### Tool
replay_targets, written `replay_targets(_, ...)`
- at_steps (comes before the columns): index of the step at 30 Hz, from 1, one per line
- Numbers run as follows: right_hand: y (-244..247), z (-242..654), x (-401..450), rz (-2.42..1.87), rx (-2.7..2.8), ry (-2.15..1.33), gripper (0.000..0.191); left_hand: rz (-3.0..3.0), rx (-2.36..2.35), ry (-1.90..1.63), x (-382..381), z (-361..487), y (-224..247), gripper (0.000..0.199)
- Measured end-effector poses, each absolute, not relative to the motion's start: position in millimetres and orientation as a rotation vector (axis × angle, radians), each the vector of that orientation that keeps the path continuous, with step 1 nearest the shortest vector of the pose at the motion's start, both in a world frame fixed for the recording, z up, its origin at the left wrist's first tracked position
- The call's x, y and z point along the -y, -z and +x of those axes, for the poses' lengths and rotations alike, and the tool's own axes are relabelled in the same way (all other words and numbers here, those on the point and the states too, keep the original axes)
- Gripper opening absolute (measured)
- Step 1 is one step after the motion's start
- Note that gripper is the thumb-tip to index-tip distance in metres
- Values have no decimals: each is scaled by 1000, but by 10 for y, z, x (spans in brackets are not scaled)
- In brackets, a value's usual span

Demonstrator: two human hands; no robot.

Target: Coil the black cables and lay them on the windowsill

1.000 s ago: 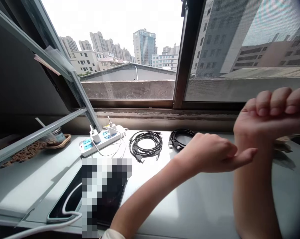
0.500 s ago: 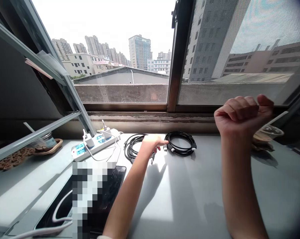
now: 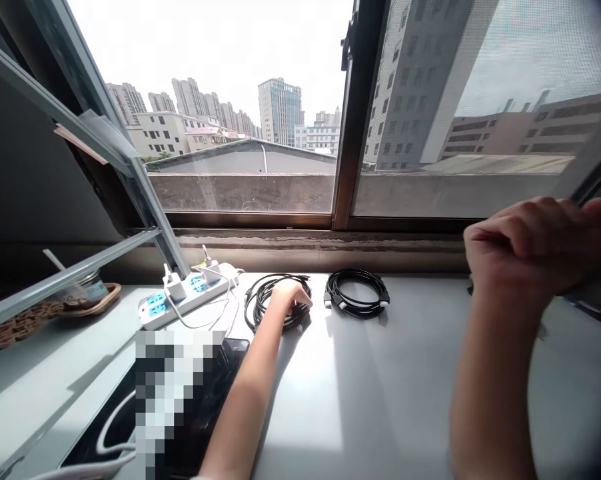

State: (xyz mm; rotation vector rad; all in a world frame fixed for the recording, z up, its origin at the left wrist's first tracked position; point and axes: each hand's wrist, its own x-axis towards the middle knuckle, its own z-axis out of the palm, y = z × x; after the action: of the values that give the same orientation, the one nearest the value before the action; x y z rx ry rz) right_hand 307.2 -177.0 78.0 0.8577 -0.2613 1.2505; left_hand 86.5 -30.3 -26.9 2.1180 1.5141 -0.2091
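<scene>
My left hand [image 3: 291,293] is bent over the left coil of black cable [image 3: 260,300], its fingers curled down onto the loops. The fingertips are mostly hidden beneath the hand. Just right of it lies a second coil of black cable [image 3: 358,312], with pale connector ends at its front; no hand touches this one. Raised well above the table on the right, my right hand [image 3: 535,243] is balled into a fist. Nothing shows in that fist.
Left of the coils, a white power strip [image 3: 190,297] holds two plugged chargers with white cords. A dark flat device [image 3: 220,393], partly pixelated, lies in front. A metal frame [image 3: 150,193] rises on the left, near a cup on a tray [image 3: 93,303]. A window [image 3: 340,223] spans the back.
My left hand has moved left, from beside the right coil onto the left coil. My right fist has shifted right and closer, now hiding the cup behind it.
</scene>
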Motion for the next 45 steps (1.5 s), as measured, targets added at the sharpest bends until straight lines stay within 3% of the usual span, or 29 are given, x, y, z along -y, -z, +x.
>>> replay_targets(6,-660,3315,1435,237,721,-974,44,2005,-1592,144,318,696,16,13)
replay_targets(12,-513,3417,1336,755,376,-1379,28,1996,-1904,-455,327,623,-200,31)
replay_targets(17,-455,3507,1178,905,597,-1643,36,1869,-2063,-891,322,499,-318,33)
replay_targets(19,-464,3500,1138,880,665,-1637,39,1782,-1959,-1119,344,447,-396,31)
replay_targets(23,-512,3404,1146,729,834,-1456,38,1404,-1324,-1537,503,436,-608,24)
replay_targets(28,-601,3252,1241,364,1052,-1076,41,1313,-924,-1465,762,530,-783,16)
replay_targets(34,-721,3065,1415,38,1139,-934,44,1233,-779,-1259,916,697,-791,15)
replay_targets(42,-906,2712,1719,-318,1349,-977,51,1237,-723,-1294,1278,976,-831,19)
replay_targets(45,-901,2556,1838,-537,1429,-817,49,1289,-710,-1289,1410,1107,-795,24)
